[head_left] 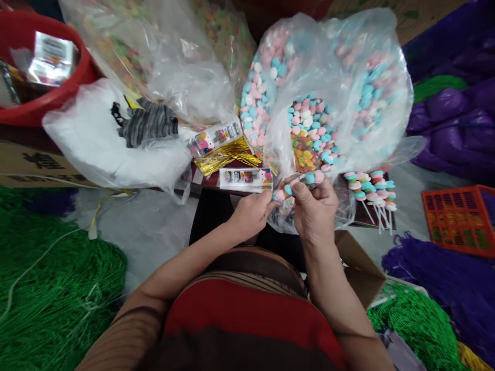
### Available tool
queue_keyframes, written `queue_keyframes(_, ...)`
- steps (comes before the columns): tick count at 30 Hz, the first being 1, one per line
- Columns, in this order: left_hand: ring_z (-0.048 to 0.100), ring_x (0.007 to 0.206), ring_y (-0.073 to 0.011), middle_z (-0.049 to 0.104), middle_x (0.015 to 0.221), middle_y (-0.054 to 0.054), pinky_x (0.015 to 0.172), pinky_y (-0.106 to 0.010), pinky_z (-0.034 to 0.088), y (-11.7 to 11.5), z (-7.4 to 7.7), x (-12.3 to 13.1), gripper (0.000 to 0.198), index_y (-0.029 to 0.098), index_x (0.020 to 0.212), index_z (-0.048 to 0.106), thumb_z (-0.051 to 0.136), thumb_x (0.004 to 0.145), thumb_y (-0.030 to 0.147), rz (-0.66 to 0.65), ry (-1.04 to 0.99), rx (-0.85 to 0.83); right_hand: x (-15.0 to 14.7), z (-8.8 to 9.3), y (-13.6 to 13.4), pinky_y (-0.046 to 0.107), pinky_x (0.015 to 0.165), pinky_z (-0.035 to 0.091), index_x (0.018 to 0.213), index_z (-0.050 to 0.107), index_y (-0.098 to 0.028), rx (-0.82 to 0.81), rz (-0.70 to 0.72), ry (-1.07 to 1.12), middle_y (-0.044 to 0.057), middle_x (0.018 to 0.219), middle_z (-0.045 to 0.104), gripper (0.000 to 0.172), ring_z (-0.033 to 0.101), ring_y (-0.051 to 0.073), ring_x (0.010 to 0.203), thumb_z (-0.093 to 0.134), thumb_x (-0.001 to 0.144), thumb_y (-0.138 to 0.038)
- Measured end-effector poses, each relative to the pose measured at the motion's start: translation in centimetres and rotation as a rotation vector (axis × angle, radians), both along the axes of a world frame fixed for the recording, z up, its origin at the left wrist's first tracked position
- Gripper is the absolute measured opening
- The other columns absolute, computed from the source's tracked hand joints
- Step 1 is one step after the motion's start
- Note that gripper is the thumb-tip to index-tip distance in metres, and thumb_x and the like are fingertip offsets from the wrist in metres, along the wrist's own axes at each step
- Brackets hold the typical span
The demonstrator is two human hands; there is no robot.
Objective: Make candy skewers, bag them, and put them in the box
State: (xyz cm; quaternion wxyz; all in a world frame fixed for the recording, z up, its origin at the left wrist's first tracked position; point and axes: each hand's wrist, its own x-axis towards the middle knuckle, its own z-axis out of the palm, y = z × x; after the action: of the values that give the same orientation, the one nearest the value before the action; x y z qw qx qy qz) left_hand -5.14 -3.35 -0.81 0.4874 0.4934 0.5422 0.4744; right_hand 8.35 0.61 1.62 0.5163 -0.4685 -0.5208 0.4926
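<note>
A candy skewer (287, 189) of pink, blue and yellowish pieces runs between my two hands, slightly tilted. My left hand (251, 212) pinches its left end. Closed around the right part is my right hand (317, 206), thumb on top; the fingers hide some of it. Just beyond lies an opened clear bag of candies (270, 111), with pink, blue and white pieces and yellow-orange gummies (304, 153) in its mouth. Left of my hands are printed wrappers (244, 178) and gold twist ties (226, 156). Finished-looking candy skewers (373, 190) on white sticks lie to the right.
A red tub (83, 69) with silver packets stands at the upper left. Beside it are a white plastic bag (85, 139) and grey striped fabric (149, 123). Green cords (58, 273), an orange basket (456, 219) and a cardboard box (358, 273) surround the table.
</note>
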Motion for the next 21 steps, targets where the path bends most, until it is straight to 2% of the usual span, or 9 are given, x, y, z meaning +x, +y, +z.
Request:
queue_keyframes(2,0.047,0.057,-0.0135,0.049,0.058,0.004,0.06,-0.025,0.033,-0.2,-0.7,-0.9,0.027,0.022,0.069,0.053,0.073,0.084,0.033,-0.001,-0.088,-0.048,-0.5,-0.4,0.7,0.036,0.08,0.059,0.092,0.059,-0.027,-0.018,0.048,0.014,0.001,0.089,0.072,0.03,0.07,0.018,0.081,0.078,0.079,-0.047)
queue_keyframes(4,0.041,0.049,-0.0103,0.046,0.052,0.006,0.057,-0.024,0.036,-0.3,-1.2,-2.1,0.034,0.021,0.072,0.056,0.071,0.086,0.049,0.011,-0.29,-0.09,-0.9,-0.7,2.1,0.034,0.077,0.058,0.098,0.064,-0.027,-0.041,0.164,-0.042,0.001,0.092,0.073,0.029,0.069,0.017,0.08,0.075,0.082,-0.049)
queue_keyframes(6,0.035,0.043,-0.0075,0.04,0.047,0.01,0.056,-0.024,0.041,-0.4,-1.4,-3.5,0.042,0.02,0.076,0.057,0.069,0.085,0.06,0.101,-0.513,-0.102,-1.7,-1.1,3.9,0.034,0.077,0.058,0.105,0.068,-0.026,-0.006,0.274,-0.196,0.002,0.098,0.075,0.029,0.07,0.017,0.083,0.069,0.087,-0.049)
queue_keyframes(8,0.03,0.04,-0.0051,0.036,0.046,0.012,0.055,-0.023,0.045,-0.4,-1.2,-4.8,0.044,0.02,0.077,0.056,0.072,0.084,0.061,0.229,-0.662,-0.086,-2.9,-1.7,5.9,0.036,0.084,0.056,0.105,0.072,-0.024,0.102,0.337,-0.427,0.004,0.101,0.076,0.024,0.07,0.02,0.091,0.064,0.091,-0.042)
queue_keyframes(11,0.029,0.038,-0.0034,0.037,0.047,0.012,0.05,-0.02,0.044,-0.3,-0.6,-6.3,0.04,0.019,0.077,0.057,0.075,0.084,0.054,0.326,-0.746,-0.077,-5.3,-2.7,8.2,0.039,0.093,0.052,0.097,0.076,-0.021,0.255,0.395,-0.838,0.008,0.102,0.077,0.018,0.068,0.024,0.1,0.059,0.092,-0.026)
queue_keyframes(14,0.027,0.037,-0.0025,0.039,0.047,0.011,0.046,-0.019,0.042,-0.3,-0.2,-7.0,0.036,0.018,0.078,0.059,0.074,0.088,0.05,0.335,-0.797,-0.088,-7.3,-3.4,9.1,0.04,0.088,0.049,0.102,0.076,-0.018,0.325,0.404,-1.162,0.015,0.109,0.074,0.019,0.065,0.029,0.104,0.062,0.091,-0.022)
queue_keyframes(17,0.026,0.035,-0.002,0.037,0.046,0.012,0.043,-0.018,0.039,-0.3,-0.4,-7.2,0.035,0.018,0.078,0.059,0.07,0.091,0.049,0.334,-0.83,-0.116,-8.0,-3.8,9.3,0.037,0.083,0.047,0.103,0.075,-0.017,0.351,0.411,-1.275,0.017,0.111,0.073,0.02,0.064,0.03,0.102,0.059,0.093,-0.023)
queue_keyframes(21,0.025,0.033,-0.0021,0.034,0.045,0.012,0.04,-0.018,0.035,-0.1,-0.9,-7.3,0.037,0.018,0.077,0.059,0.067,0.093,0.05,0.344,-0.85,-0.161,-8.0,-4.4,9.9,0.035,0.079,0.045,0.094,0.076,-0.018,0.315,0.389,-1.262,0.014,0.102,0.075,0.021,0.064,0.027,0.094,0.055,0.095,-0.023)
